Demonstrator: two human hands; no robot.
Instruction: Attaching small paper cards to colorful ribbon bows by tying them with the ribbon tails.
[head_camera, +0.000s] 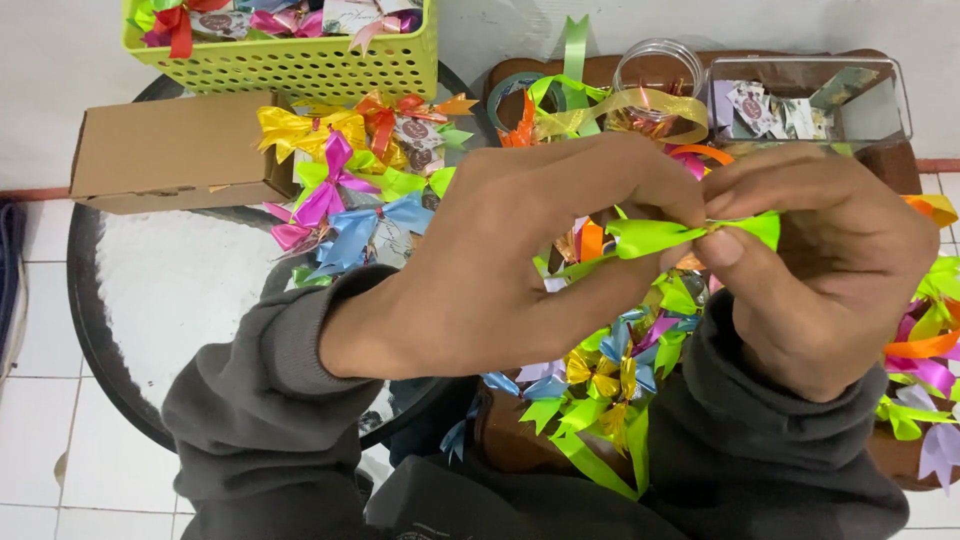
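My left hand (510, 265) and my right hand (830, 260) meet in front of me, both pinching a lime green ribbon bow (660, 236) between thumbs and fingertips. The bow's loops stick out left and right of the pinch. Both arms wear grey sleeves. Beneath my hands lies a heap of small ribbon bows (610, 375) in green, yellow, blue and purple, with a long green ribbon tail (600, 465) trailing toward my lap.
A round glass table (170, 300) holds a brown cardboard box (165, 150), a lime green basket (300, 55) of bows and a pile of coloured bows (350, 190). A clear jar (655, 70) and clear plastic box (810, 100) sit on a brown surface behind.
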